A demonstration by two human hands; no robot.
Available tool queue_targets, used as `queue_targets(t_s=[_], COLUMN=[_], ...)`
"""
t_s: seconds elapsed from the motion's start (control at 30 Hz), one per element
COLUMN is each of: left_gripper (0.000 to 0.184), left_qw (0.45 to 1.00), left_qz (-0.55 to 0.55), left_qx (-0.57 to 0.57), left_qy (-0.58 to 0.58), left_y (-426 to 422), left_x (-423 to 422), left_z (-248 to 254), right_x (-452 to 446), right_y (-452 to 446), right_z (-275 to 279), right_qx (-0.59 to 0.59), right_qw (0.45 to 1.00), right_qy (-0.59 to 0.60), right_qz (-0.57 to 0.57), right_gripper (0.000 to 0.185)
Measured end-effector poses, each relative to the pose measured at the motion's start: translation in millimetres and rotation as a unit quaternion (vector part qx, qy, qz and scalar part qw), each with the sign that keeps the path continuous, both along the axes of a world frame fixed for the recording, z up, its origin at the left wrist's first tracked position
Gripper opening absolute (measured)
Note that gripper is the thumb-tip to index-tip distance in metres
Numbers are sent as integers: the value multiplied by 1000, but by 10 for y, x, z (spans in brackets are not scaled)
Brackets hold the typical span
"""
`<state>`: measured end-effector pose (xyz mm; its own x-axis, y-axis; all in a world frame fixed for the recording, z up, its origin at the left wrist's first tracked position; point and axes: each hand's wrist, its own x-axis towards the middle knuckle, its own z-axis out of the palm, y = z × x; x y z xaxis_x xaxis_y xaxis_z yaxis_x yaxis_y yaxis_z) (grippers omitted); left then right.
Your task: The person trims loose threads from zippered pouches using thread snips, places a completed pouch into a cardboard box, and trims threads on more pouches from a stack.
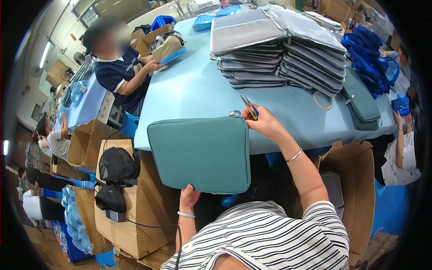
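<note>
Teal case (200,155) pinched by left fingers (189,190) could be nicked if snips (249,107) gripped in right fingers (261,119) slip.

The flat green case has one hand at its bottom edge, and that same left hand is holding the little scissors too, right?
Not quite. The head view shows the little scissors in the right hand, up by the top corner. The left hand is at the bottom edge of the flat green case, as you said.
</note>
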<state>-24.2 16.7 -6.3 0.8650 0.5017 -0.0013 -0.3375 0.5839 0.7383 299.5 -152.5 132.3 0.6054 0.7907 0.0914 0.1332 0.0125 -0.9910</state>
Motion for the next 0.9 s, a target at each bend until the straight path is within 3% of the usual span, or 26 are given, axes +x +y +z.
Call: queue_targets(t_s=[0.17,0.3,0.53,0.73,0.8,0.9], left_gripper=[44,35,30,31,31,30], left_qw=[998,1000,998,987,985,980], left_qz=[-51,3,61,154,161,180], left_qx=[-6,30,10,-33,-54,-78], left_qy=[-36,-2,24,44,30,41], left_y=[55,-71,-128,-269,-323,-435], left_x=[4,164,356,629,766,954], left_z=[-31,207,454,692,733,753], right_x=[-156,-173,143,1,-329,-783], right_y=[133,281,558,169,35,64], right_z=[-95,-131,-279,36,100,-204], right_qx=[-28,-10,100,71,22,64], right_qw=[958,951,906,955,974,982], right_qy=[-243,-202,-289,-64,-58,-102], right_qz=[-150,-235,-292,-279,-217,-142], right_gripper=[19,15,18,19,20,19])
